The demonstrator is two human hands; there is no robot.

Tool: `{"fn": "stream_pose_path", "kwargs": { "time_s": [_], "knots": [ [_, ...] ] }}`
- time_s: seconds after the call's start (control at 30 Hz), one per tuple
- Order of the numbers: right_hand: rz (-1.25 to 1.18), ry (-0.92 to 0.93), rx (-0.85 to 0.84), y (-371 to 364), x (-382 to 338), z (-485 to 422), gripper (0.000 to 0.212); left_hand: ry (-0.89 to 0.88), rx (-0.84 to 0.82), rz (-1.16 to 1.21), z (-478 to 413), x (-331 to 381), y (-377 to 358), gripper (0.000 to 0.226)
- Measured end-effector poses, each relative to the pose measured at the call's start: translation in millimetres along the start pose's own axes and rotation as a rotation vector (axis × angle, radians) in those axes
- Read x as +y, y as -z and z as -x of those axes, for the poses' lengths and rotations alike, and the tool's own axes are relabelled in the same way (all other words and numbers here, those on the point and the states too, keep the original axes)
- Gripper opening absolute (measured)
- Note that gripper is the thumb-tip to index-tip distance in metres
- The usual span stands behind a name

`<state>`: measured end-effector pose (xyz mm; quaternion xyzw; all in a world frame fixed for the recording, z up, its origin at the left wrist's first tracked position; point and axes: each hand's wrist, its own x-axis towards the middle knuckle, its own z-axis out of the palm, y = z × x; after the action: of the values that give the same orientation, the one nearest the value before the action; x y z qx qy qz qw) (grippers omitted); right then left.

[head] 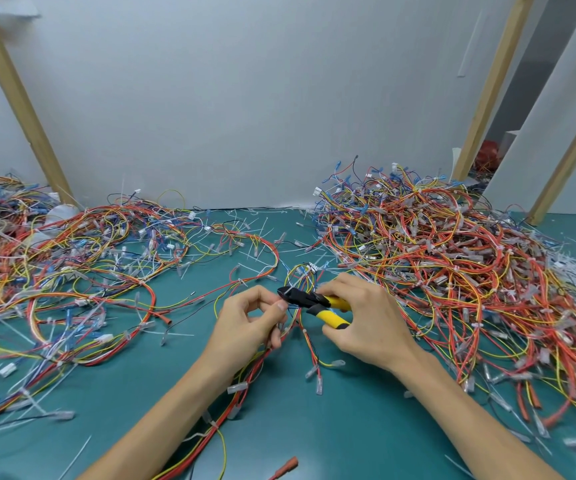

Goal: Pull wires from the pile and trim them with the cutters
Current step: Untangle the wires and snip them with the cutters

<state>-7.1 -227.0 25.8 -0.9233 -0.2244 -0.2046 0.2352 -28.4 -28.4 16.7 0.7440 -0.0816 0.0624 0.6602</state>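
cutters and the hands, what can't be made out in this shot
Head view: what the cutters bite; too small, lost among the wires.
Head view: which wire the left hand pinches; its curled fingers cover it.
Head view: the right pile's extent; cut off by the frame edge.

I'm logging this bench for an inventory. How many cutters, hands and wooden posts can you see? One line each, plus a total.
cutters: 1
hands: 2, left hand pinching wires, right hand gripping the cutters
wooden posts: 3, left post, right post, far-right post
Total: 6
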Motion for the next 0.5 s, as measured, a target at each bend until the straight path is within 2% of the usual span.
{"fn": "stream_pose_path", "kwargs": {
  "time_s": [0.5],
  "knots": [
    [0.015,-0.039,0.021,0.4,3.5,-0.4,0.038,0.106,-0.032,0.091,0.8,0.1,1.1,0.014]
  ]
}}
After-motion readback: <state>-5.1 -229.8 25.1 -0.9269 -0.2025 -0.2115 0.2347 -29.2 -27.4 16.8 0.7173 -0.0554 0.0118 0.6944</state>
